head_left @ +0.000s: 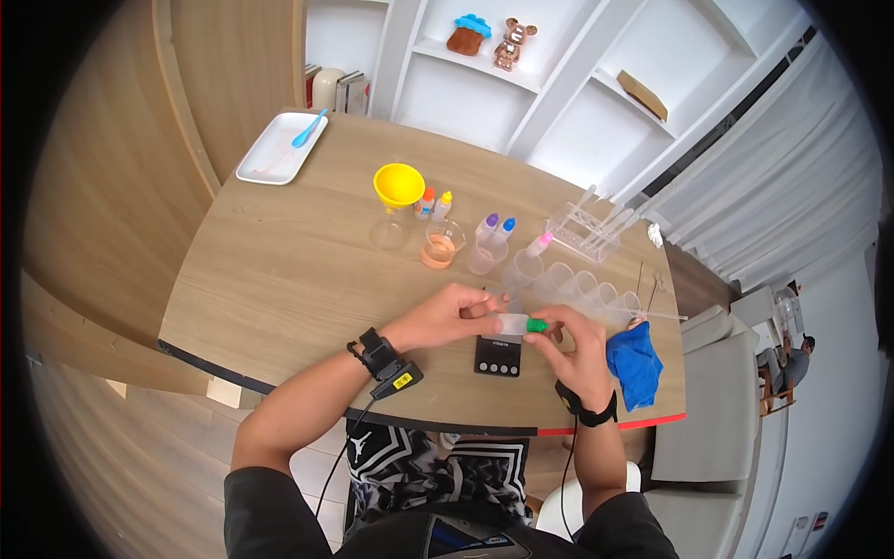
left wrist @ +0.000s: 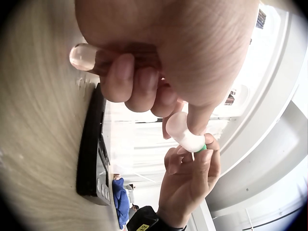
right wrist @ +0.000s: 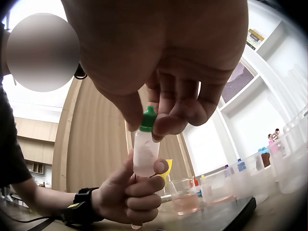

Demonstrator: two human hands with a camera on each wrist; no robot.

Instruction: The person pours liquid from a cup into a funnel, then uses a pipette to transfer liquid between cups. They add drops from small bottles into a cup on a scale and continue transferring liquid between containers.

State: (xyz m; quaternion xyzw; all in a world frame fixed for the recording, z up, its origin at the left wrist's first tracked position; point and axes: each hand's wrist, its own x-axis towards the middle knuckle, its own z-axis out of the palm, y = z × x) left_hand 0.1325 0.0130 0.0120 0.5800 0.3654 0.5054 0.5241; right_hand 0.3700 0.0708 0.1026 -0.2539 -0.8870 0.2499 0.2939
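A small translucent bottle (head_left: 511, 323) (left wrist: 185, 132) (right wrist: 144, 155) is held between both hands above a black scale (head_left: 498, 359) (left wrist: 94, 154). My left hand (head_left: 442, 317) (right wrist: 130, 192) grips the bottle's body with thumb and forefinger. Its other fingers curl round a clear, rounded-end tube or rod (left wrist: 83, 57); how long it is cannot be told. My right hand (head_left: 575, 349) (left wrist: 190, 187) pinches the green cap (head_left: 536, 325) (right wrist: 148, 119) at the bottle's end. In the right wrist view the bottle stands nearly upright, cap at the top.
Behind the hands stand a yellow funnel (head_left: 399, 184), a cup of orange liquid (head_left: 438, 250), several colour-capped bottles, a row of clear cups (head_left: 557, 279) and a tube rack (head_left: 582, 233). A blue cloth (head_left: 635, 366) lies at right, a white tray (head_left: 256, 170) at far left.
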